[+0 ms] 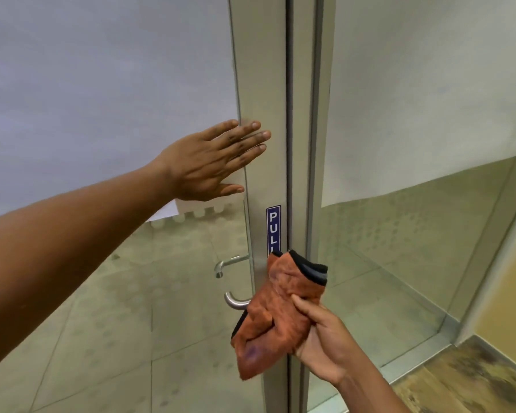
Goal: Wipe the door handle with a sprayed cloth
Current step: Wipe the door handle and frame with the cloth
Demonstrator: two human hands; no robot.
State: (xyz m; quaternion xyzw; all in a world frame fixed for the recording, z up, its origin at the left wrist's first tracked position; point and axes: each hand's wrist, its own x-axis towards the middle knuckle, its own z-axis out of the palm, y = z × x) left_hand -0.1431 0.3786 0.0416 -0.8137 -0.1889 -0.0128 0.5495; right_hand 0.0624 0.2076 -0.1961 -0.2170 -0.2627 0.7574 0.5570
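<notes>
At six o'clock, right hand (319, 335) fingers pinch the soft, limp cloth (277, 308) against the slick steel door handle (234, 301); left hand (212, 162) splayed flat on the door frame (262, 84).

The door handle (235, 301) is smooth brushed metal, the cloth (276, 311) a fuzzy rust-orange fabric with dark trim, the door frame (262, 84) matt metal, its panel (102, 70) frosted glass.

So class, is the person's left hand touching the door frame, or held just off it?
Touching. The head view shows the left hand spread flat, its fingers lying on the metal door frame above the PULL sticker, with no gap showing.
</notes>
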